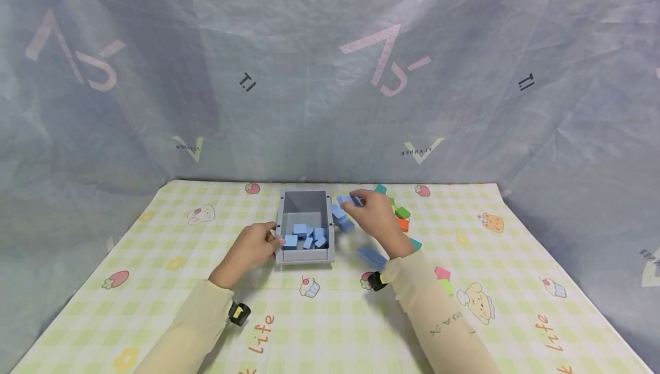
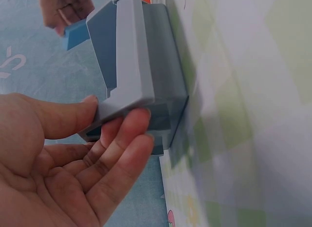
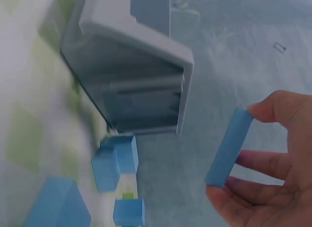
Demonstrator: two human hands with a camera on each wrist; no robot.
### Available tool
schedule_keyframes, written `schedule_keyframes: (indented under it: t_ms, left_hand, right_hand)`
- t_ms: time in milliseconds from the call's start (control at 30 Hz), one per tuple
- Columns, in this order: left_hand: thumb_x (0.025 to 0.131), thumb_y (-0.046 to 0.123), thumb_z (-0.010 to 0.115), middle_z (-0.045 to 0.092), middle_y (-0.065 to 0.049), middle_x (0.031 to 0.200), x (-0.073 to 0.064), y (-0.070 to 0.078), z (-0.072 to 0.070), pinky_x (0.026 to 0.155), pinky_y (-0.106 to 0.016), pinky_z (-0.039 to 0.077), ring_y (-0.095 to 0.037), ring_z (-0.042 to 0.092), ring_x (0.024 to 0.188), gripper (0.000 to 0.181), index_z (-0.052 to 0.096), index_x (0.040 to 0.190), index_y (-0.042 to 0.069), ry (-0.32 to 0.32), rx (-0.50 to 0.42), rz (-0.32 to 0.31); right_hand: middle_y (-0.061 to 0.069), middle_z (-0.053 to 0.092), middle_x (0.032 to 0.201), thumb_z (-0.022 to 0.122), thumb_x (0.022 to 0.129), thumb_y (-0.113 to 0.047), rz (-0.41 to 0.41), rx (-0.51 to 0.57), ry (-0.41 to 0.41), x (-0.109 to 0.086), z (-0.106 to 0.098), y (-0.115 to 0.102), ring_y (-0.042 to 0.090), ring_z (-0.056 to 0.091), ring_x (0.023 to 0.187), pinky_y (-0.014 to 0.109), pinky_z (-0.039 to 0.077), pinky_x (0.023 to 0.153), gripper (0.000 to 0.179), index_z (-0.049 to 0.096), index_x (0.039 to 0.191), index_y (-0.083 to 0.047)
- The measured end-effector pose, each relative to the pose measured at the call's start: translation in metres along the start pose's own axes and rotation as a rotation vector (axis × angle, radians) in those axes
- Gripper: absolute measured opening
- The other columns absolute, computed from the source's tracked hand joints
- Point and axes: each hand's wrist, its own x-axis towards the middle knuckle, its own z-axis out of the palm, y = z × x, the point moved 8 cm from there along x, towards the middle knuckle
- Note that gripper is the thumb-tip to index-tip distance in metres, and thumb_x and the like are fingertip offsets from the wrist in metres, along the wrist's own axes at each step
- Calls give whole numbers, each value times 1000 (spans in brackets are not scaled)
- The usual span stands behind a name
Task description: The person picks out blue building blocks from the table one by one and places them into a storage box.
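Observation:
A grey open-topped box [image 1: 305, 256] stands on the table with several blue blocks [image 1: 300, 229] inside, gathered toward its near end. My left hand [image 1: 254, 243] pinches the box's left rim; in the left wrist view the thumb [image 2: 73, 117] lies on top and the fingers curl beneath. Just right of the box, my right hand [image 1: 375, 213] holds a blue block [image 3: 229, 148] in the air between thumb and fingertips. Below that hand more blue blocks [image 3: 116, 161] lie on the table beside the box. Another long blue block [image 1: 372, 258] lies nearer, left of the right wrist.
Orange [image 1: 403, 224], green [image 1: 403, 212] and teal [image 1: 380, 189] blocks lie partly hidden behind the right hand and wrist. A pink piece [image 1: 442, 272] and a lime piece [image 1: 446, 287] lie beside the right sleeve. A grey-blue curtain [image 1: 304, 76] hangs behind the checked tablecloth [image 1: 180, 282].

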Motion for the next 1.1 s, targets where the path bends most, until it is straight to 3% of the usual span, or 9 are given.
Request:
schedule_keyframes:
  t_ms: [167, 467, 833, 1100]
  left_hand:
    - [96, 14, 67, 61, -2, 70, 0, 0, 0, 64, -32, 43, -20, 64, 59, 56, 46, 141, -12, 1, -1, 0]
    - [96, 14, 67, 61, -2, 69, 1, 0, 1, 61, -31, 43, -14, 59, 55, 54, 49, 140, -11, 2, 8, 9]
    - [96, 14, 67, 62, -2, 69, 0, 2, -1, 62, -32, 43, -13, 58, 55, 54, 48, 140, -11, 0, 6, 14]
    - [96, 13, 67, 61, -2, 68, -1, 3, -2, 63, -32, 44, -14, 58, 55, 52, 49, 139, -11, 2, 3, 19]
  right_hand:
    - [9, 69, 119, 70, 91, -34, -40, 19, -18, -6, 13, -14, 23, 63, 97, 42, 55, 83, 41, 70, 124, -10]
    - [10, 65, 126, 71, 91, -35, -107, 10, -121, -16, 40, -32, 24, 62, 98, 38, 56, 84, 47, 67, 128, -6]
    - [9, 64, 129, 73, 90, -33, -273, -48, -140, -19, 45, -49, 24, 62, 112, 41, 53, 92, 44, 68, 124, -6]
    - [8, 61, 134, 75, 89, -34, -280, -83, -179, -21, 52, -51, 25, 58, 120, 41, 50, 97, 42, 69, 122, -9]
